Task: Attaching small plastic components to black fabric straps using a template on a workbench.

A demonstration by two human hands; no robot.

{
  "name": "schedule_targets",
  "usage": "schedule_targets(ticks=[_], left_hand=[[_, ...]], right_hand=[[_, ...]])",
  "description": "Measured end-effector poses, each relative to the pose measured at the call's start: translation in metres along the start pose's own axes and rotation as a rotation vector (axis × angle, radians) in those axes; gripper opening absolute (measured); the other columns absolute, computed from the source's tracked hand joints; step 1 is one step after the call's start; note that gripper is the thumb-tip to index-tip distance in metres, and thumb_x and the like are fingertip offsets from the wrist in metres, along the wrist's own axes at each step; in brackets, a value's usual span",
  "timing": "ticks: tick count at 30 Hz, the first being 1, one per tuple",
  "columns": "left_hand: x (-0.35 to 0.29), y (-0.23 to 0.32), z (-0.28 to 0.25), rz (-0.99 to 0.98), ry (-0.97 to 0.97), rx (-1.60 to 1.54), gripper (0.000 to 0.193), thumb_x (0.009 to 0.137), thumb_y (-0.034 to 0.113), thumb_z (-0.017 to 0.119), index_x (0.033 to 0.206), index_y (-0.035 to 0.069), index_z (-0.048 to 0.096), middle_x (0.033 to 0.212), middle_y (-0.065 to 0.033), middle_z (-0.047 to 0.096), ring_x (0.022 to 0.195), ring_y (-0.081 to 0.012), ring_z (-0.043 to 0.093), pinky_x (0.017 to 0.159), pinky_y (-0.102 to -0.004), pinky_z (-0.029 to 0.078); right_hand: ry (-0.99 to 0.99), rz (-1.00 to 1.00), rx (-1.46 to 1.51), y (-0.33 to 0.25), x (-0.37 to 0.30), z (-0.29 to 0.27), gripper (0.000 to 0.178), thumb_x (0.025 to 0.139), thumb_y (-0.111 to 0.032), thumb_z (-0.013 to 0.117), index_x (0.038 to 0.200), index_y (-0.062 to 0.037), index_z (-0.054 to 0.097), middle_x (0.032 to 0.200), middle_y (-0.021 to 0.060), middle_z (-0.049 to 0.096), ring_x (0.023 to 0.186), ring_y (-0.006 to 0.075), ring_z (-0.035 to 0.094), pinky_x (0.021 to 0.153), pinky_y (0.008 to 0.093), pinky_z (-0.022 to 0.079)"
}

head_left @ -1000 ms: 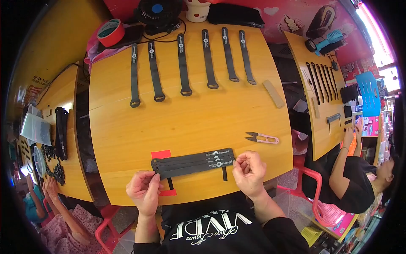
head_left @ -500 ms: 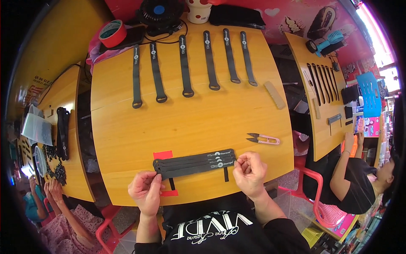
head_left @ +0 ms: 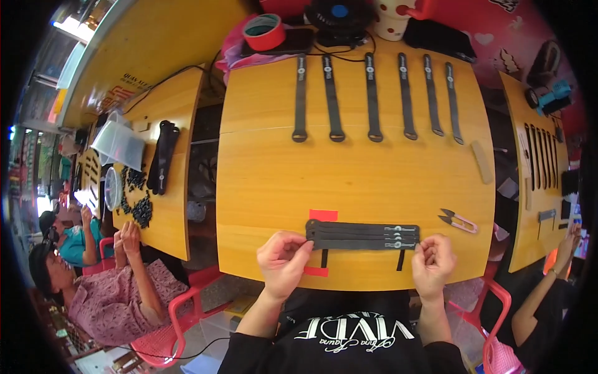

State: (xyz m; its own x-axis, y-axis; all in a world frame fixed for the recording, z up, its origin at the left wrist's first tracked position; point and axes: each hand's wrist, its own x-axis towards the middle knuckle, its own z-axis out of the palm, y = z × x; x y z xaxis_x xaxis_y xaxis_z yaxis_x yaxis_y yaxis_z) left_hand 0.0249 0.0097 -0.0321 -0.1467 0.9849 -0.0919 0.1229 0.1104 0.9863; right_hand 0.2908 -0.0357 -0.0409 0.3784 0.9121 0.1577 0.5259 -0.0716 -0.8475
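Note:
Several black straps (head_left: 364,235) with pale printing near one end lie stacked in a slightly staggered row near the table's front edge. My left hand (head_left: 283,260) pinches the left end of the nearest strap between thumb and finger. At the right end, my right hand (head_left: 433,263) pinches the same strap, its fingers curled in. Two narrow black strips (head_left: 400,260) stick out toward me from beneath the stack. Red tape pieces (head_left: 324,215) mark the table behind and in front of the stack's left end. Pink-handled thread snips (head_left: 460,221) rest to the right.
More black straps (head_left: 372,96) lie lengthwise in a row across the far half of the table (head_left: 268,187). A wooden strip (head_left: 481,162) is near the right edge. Behind stand a red tape roll (head_left: 263,32) and a black fan (head_left: 341,22). Other people work at tables on both sides.
My view has swung to the left, so the table sits farther right in the picture. Both hands stay at the strap's ends, and the stacked straps look straighter.

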Motion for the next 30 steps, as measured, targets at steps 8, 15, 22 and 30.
schedule_targets(ticks=[8, 15, 22, 30], left_hand=[[-0.002, -0.005, -0.002, -0.019, 0.039, 0.032, 0.012, 0.080, -0.010, 0.070, 0.081, -0.003, 0.061, 0.071, -0.0013, 0.059, 0.058, -0.0043, 0.057, 0.049, -0.0178, 0.043], [0.000, -0.007, -0.001, 0.090, 0.026, 0.209, 0.015, 0.082, -0.013, 0.067, 0.086, -0.002, 0.058, 0.073, -0.0012, 0.060, 0.058, -0.0036, 0.057, 0.050, -0.0167, 0.042], [0.001, -0.002, 0.002, 0.085, 0.036, 0.201, 0.018, 0.081, -0.014, 0.067, 0.085, -0.001, 0.056, 0.070, 0.0001, 0.058, 0.057, -0.0026, 0.055, 0.049, -0.0165, 0.039], [0.006, 0.004, 0.002, 0.151, 0.038, 0.220, 0.018, 0.076, -0.016, 0.067, 0.082, -0.002, 0.058, 0.078, -0.0032, 0.055, 0.057, -0.0057, 0.055, 0.049, -0.0186, 0.038]], right_hand=[[-0.009, 0.014, 0.052, -0.002, 0.000, 0.007, 0.021, 0.075, 0.012, 0.063, 0.086, -0.0025, 0.054, 0.068, -0.0003, 0.051, 0.051, 0.0034, 0.044, 0.045, 0.0193, 0.032], [-0.002, 0.016, 0.031, -0.003, 0.000, 0.007, 0.021, 0.075, 0.012, 0.064, 0.087, -0.0026, 0.054, 0.067, -0.0007, 0.051, 0.050, 0.0036, 0.044, 0.046, 0.0192, 0.032], [-0.013, 0.034, 0.025, -0.003, -0.001, 0.005, 0.021, 0.075, 0.012, 0.064, 0.087, -0.0027, 0.054, 0.068, -0.0006, 0.052, 0.051, 0.0038, 0.045, 0.045, 0.0196, 0.032], [0.001, 0.047, 0.011, -0.002, -0.001, 0.006, 0.022, 0.074, 0.012, 0.065, 0.087, -0.0026, 0.054, 0.068, -0.0002, 0.053, 0.051, 0.0041, 0.045, 0.046, 0.0192, 0.033]])
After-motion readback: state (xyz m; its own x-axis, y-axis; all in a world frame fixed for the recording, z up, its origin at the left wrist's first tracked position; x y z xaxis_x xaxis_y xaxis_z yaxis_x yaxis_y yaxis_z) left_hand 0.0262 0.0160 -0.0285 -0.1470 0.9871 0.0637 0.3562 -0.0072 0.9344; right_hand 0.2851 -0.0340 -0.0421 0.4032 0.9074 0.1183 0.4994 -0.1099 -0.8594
